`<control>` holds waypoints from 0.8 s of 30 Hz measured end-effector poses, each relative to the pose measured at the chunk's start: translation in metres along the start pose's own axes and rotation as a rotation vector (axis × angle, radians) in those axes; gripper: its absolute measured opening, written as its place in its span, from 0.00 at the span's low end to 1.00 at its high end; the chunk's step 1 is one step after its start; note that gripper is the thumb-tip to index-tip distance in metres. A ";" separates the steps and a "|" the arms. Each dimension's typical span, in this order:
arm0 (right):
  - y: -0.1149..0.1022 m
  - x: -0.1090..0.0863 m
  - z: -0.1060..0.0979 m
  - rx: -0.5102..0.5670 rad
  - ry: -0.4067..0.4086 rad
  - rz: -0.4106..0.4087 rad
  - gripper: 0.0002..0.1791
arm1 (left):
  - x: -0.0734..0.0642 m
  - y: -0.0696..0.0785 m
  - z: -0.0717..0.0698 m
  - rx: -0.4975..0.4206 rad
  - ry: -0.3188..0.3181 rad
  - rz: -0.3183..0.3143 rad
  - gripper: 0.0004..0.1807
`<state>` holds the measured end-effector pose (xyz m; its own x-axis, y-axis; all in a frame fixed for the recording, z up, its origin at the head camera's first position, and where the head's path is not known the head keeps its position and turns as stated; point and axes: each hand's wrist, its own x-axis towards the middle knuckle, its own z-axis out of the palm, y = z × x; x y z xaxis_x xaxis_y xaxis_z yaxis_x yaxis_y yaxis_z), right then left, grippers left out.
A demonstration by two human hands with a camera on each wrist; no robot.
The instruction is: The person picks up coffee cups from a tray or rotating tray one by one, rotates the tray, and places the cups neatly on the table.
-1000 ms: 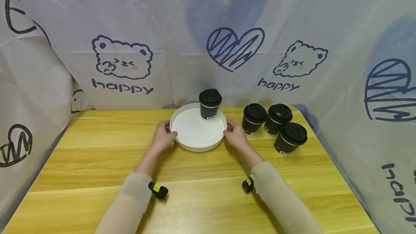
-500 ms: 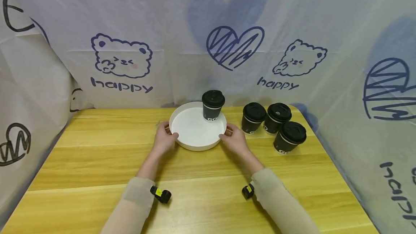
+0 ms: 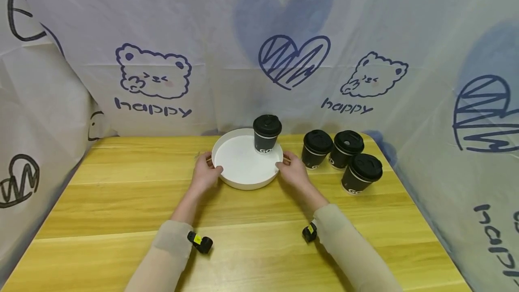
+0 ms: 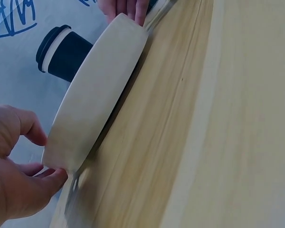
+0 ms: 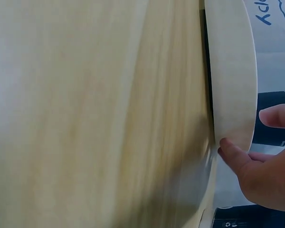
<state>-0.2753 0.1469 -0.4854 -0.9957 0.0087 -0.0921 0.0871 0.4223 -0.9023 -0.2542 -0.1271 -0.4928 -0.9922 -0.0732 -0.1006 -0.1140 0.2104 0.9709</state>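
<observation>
A round, shallow white tray (image 3: pixel 245 166) is at the middle of the table's far part. On its right rear floor stands an upright black paper cup (image 3: pixel 265 142) with a black lid and white lettering. My left hand (image 3: pixel 205 172) grips the tray's left side, its thumb at the rim. My right hand (image 3: pixel 295 171) holds the right side, fingers around the outside. In the left wrist view, a dark strip runs beneath the tray wall (image 4: pixel 97 95); whether the tray touches the table I cannot tell. The right wrist view shows fingertips (image 5: pixel 230 147) against the tray's lower edge.
Right of the tray, three similar lidded cups stand close together: one nearest my right hand (image 3: pixel 316 148), one behind (image 3: pixel 345 150) and one in front (image 3: pixel 361 175). They stand on a wooden table (image 3: pixel 251 247). A printed cloth (image 3: pixel 227 35) hangs behind the table and at its sides.
The cup on the tray has shifted slightly right and toward me. Both hands keep hold of the tray, which stays in nearly the same place; the three other cups have not moved.
</observation>
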 end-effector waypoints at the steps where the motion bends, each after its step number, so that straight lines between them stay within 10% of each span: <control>1: 0.001 0.002 0.000 0.002 -0.002 0.002 0.33 | 0.001 0.000 0.000 0.002 -0.001 -0.001 0.38; 24: 0.004 0.017 0.002 -0.069 -0.001 0.015 0.33 | 0.020 -0.007 -0.012 0.094 -0.045 0.016 0.37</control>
<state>-0.2914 0.1473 -0.4917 -0.9943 0.0145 -0.1058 0.0996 0.4836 -0.8696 -0.2727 -0.1417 -0.4986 -0.9950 -0.0254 -0.0969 -0.1000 0.3021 0.9480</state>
